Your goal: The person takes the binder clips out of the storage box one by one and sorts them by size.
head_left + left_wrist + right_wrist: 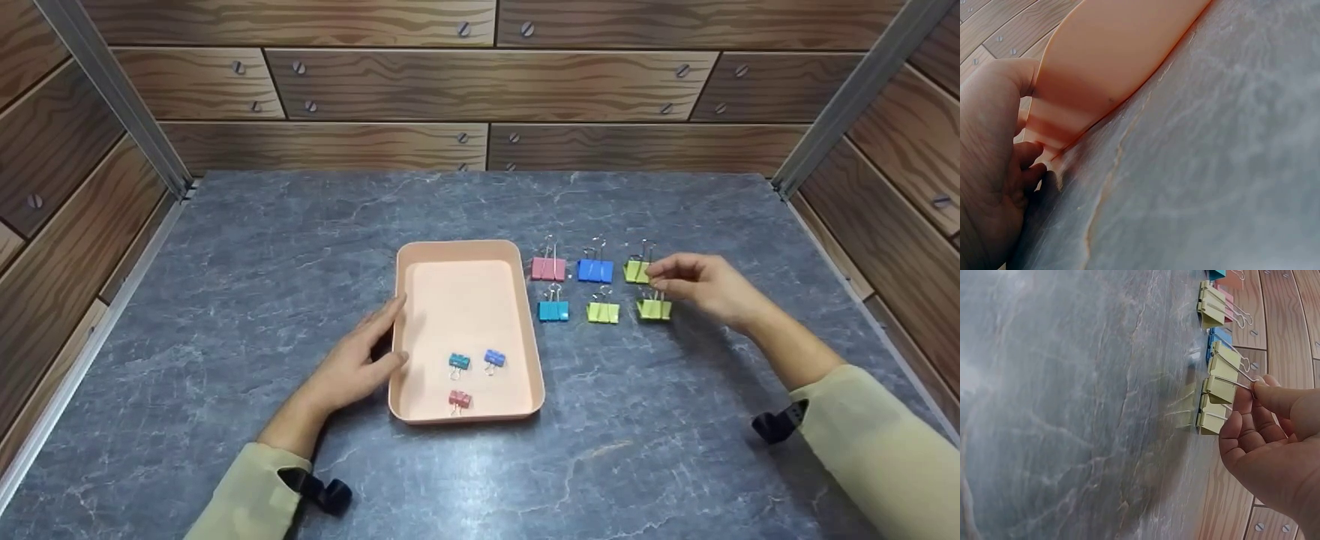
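My right hand pinches the wire handles of a yellow-green binder clip between thumb and fingertips. In the right wrist view this held clip overlaps another yellow-green binder clip. My left hand holds the left side of a peach tray, its thumb over the rim and curled fingers by the outer wall in the left wrist view. Lying in the tray's near part are three small binder clips: a teal one, a blue one and a pink one.
Right of the tray, larger binder clips stand in two rows. The far row has a pink clip, a blue clip and a yellow-green clip. A teal clip and a yellow-green clip stand in the near row. Wood-patterned panels enclose the table.
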A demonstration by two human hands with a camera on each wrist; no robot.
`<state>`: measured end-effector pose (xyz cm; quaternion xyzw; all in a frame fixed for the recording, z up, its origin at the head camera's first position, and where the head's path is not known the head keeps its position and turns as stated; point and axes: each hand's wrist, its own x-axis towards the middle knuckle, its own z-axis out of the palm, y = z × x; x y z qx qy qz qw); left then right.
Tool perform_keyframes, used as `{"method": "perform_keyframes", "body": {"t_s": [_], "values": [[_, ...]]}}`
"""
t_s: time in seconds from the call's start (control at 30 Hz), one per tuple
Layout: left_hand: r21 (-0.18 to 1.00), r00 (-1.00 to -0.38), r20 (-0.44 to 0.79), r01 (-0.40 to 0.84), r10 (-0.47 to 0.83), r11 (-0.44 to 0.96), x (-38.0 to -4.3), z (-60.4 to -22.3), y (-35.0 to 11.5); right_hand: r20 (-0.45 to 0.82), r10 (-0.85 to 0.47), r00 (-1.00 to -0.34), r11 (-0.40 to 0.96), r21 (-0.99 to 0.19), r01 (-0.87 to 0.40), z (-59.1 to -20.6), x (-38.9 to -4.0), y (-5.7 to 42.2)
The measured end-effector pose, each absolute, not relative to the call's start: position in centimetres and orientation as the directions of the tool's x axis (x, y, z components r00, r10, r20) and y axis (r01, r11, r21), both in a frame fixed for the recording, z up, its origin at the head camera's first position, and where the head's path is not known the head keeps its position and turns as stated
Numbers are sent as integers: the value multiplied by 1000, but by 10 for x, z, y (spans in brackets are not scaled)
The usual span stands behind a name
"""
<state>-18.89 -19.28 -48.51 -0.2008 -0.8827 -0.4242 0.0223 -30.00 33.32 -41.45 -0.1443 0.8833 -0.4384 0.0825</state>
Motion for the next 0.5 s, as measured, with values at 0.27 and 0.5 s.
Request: {"method": "perform_keyframes", "body": {"t_s": [0.27, 0.5], "values": [[743, -919, 206, 371, 337, 556, -189, -485, -193, -27, -338, -941, 576, -796, -184, -419, -302, 337], [740, -921, 203, 367, 333, 564, -189, -485, -193, -31, -339, -940, 570, -802, -179, -419, -302, 337]]}}
